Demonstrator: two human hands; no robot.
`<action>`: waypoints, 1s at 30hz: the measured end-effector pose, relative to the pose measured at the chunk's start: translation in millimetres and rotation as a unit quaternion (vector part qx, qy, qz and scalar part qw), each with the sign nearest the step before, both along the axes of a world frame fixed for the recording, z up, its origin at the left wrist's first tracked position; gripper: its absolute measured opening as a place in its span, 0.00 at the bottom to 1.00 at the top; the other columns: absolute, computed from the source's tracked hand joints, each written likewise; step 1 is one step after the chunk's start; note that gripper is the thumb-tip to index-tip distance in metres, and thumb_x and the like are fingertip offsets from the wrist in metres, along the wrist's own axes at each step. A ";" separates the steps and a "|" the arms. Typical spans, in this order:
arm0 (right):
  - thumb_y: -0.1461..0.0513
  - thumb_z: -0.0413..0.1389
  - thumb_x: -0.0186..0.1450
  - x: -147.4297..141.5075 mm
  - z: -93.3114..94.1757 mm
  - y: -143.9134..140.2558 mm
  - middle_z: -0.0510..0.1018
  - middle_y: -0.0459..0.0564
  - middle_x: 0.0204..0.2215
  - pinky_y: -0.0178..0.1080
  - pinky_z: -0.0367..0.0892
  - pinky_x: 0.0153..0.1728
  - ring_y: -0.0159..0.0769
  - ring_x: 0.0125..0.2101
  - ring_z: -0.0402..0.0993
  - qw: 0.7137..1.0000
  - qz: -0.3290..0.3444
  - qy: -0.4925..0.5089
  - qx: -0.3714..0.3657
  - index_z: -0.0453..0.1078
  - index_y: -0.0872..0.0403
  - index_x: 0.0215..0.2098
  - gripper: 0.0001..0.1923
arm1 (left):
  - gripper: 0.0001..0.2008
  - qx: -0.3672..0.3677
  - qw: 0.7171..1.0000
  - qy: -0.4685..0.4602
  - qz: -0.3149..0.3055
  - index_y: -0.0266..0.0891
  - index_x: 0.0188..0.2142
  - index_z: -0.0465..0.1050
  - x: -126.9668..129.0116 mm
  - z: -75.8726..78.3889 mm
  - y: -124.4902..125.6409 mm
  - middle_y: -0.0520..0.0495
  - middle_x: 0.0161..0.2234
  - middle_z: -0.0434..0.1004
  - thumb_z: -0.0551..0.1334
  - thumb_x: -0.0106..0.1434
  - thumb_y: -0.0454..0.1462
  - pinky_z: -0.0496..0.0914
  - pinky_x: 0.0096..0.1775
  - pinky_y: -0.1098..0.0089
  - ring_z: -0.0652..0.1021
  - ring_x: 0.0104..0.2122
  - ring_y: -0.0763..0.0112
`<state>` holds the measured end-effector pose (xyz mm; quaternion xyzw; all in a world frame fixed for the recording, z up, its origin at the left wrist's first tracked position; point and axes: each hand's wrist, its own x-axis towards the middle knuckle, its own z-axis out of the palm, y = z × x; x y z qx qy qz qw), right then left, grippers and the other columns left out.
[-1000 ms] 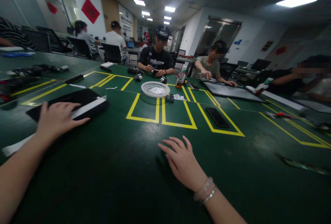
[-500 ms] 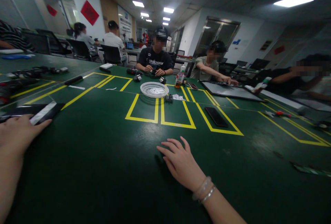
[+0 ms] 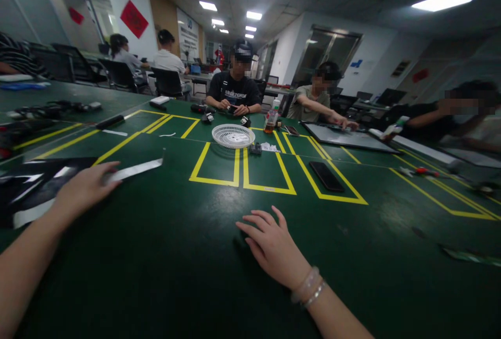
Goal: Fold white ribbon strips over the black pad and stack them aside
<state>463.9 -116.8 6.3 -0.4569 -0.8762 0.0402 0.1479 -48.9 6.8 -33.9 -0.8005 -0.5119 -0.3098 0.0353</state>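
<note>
My left hand (image 3: 84, 190) lies low on the left of the green table (image 3: 188, 255), its fingertips closed on the near end of a long white strip (image 3: 135, 170) that points right across the table. Just left of that hand lies a black sheet (image 3: 27, 185) with another white strip along its near edge. My right hand (image 3: 274, 247) rests palm down on the bare table in the middle, fingers spread, holding nothing, with bracelets on the wrist.
Yellow tape boxes mark the table. A white mesh basket (image 3: 234, 135) and small black parts sit beyond them, a black phone (image 3: 327, 176) to the right. Other people work on the far side beside a bottle (image 3: 273, 119) and a large dark panel (image 3: 348, 138).
My left hand slid the black sheet away to the left, then came back right with the white strip, which now lies off the sheet. My right hand has hardly moved.
</note>
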 end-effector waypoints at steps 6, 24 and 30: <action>0.60 0.56 0.68 -0.2 -3.0 1.3 0.68 0.48 0.61 0.61 0.44 0.64 0.44 0.62 0.60 1.000 0.022 0.003 0.014 0.65 0.41 0.59 0.22 | 0.20 -0.151 0.969 0.041 -0.193 0.41 0.60 0.67 153.4 14.2 -42.0 0.43 0.55 0.70 0.55 0.71 0.42 0.70 0.51 0.59 0.72 0.52 0.56; 0.64 0.55 0.67 -2.5 1.9 1.7 0.79 0.48 0.49 0.54 0.55 0.60 0.38 0.46 0.75 0.999 0.019 0.011 -0.037 0.68 0.45 0.55 0.18 | 0.31 -0.020 0.979 0.153 -0.136 0.44 0.64 0.63 174.2 25.8 -49.8 0.41 0.61 0.64 0.59 0.68 0.55 0.48 0.63 0.43 0.66 0.59 0.47; 0.63 0.54 0.67 2.3 5.2 3.9 0.80 0.49 0.48 0.49 0.61 0.54 0.39 0.45 0.75 0.999 -0.014 0.040 -0.001 0.68 0.47 0.56 0.18 | 0.44 -0.060 0.967 0.068 0.238 0.22 0.54 0.71 29.9 15.6 -12.5 0.23 0.58 0.62 0.53 0.62 0.63 0.43 0.50 0.25 0.54 0.60 0.23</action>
